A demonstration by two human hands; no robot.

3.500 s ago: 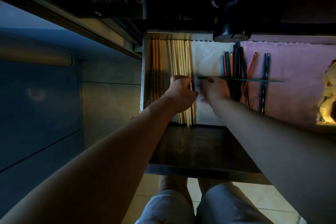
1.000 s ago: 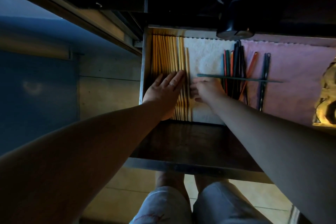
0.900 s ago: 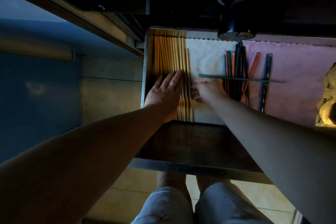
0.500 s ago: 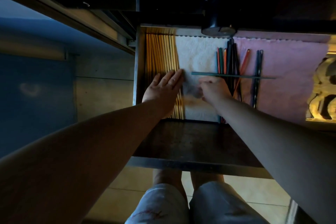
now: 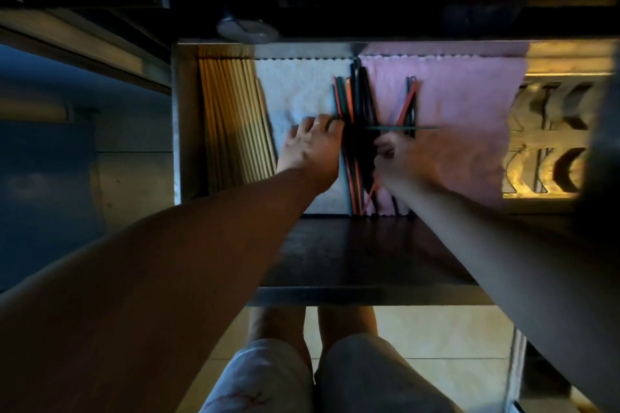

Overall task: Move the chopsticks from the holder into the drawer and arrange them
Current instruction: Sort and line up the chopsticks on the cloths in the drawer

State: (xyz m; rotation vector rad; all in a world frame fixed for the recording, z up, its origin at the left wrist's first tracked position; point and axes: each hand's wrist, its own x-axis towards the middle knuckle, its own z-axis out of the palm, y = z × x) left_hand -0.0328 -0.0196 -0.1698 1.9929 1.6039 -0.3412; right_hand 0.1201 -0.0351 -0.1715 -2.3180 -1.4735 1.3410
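Note:
The drawer stands pulled out below me. Wooden chopsticks lie side by side along its left wall. Coloured chopsticks, red, green and black, lie loosely bunched where the white towel meets the pink towel. One green chopstick lies crosswise over them. My left hand curls its fingers over the left edge of the bunch. My right hand, blurred, grips the dark sticks from the right. A few more sticks lean just right of the bunch.
A dark round container sits on the counter edge above the drawer's back. A shiny patterned metal object fills the drawer's right end. The dark drawer front is between me and the towels. My knees and a tiled floor show below.
Both hands have moved right, off the wooden chopsticks and white towel, onto the coloured bunch. The wooden chopsticks now lie uncovered in a row. The view has shifted too.

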